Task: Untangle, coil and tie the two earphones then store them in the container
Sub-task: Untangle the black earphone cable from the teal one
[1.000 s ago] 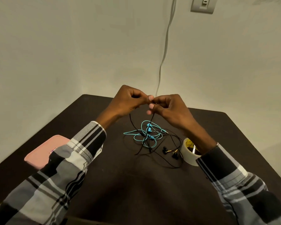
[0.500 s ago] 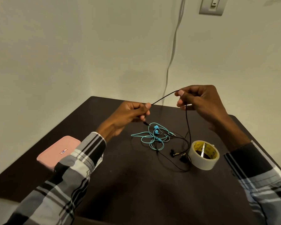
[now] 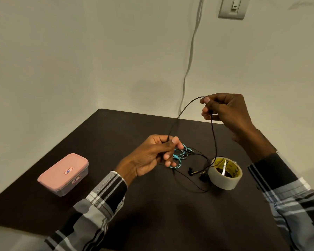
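I see the black earphone (image 3: 214, 140) as a thin dark cord arching between both hands above the table (image 3: 152, 223). My left hand (image 3: 152, 156) pinches one end; my right hand (image 3: 225, 109) pinches it higher up. Its buds lie beside the tape roll (image 3: 225, 180), tangled with the turquoise earphone (image 3: 179, 156). The pink container (image 3: 63, 173) sits closed, well left.

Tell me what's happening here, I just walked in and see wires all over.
A person is sorting out two earphones on a dark table. The left hand and the right hand both pinch the black cable, lifting a loop of it off the table. The blue earphone lies in a tangle under the left hand, with the black earbuds beside a tape roll. The pink container sits closed at the left.
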A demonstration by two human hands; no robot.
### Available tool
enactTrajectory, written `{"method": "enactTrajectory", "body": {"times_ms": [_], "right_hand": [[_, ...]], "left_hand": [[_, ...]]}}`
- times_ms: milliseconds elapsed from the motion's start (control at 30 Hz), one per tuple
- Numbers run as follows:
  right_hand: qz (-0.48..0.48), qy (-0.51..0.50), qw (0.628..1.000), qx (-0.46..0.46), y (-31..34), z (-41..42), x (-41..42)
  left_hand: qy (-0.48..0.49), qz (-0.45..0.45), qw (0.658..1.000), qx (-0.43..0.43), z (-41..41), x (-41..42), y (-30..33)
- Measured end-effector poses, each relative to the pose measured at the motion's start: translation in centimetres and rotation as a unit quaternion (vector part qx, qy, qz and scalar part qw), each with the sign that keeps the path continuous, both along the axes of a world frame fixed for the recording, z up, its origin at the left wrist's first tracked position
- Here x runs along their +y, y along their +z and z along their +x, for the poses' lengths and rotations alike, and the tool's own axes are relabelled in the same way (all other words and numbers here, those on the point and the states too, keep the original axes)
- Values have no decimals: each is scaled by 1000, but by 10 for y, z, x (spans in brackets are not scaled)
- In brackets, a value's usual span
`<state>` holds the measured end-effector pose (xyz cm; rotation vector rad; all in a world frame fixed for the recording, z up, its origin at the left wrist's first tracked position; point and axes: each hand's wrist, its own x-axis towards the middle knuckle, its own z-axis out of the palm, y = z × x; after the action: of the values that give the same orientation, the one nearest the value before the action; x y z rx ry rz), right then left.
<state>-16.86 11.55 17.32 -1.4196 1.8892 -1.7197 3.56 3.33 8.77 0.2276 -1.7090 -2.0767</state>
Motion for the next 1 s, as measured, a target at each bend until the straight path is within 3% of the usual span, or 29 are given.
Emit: {"method": "enactTrajectory", "body": {"times_ms": [267, 400, 533, 700, 800, 1000], "right_hand": [[131, 52, 990, -3, -43, -3, -6], [184, 118, 974, -50, -67, 20, -2], [199, 182, 962, -52, -87, 44, 8], [210, 237, 947, -61, -82, 57, 29], [211, 225, 951, -37, -63, 55, 40], [172, 168, 969, 62, -14, 47, 55]], "left_hand": [[-47, 33, 988, 146, 5, 5, 39], [-1, 34, 978, 204, 3, -8, 54], [80, 23, 974, 209, 1, -26, 62], [147, -32, 977, 151, 1, -44, 58], [161, -140, 975, 58, 4, -49, 50], [102, -342, 927, -116, 3, -49, 40]]}}
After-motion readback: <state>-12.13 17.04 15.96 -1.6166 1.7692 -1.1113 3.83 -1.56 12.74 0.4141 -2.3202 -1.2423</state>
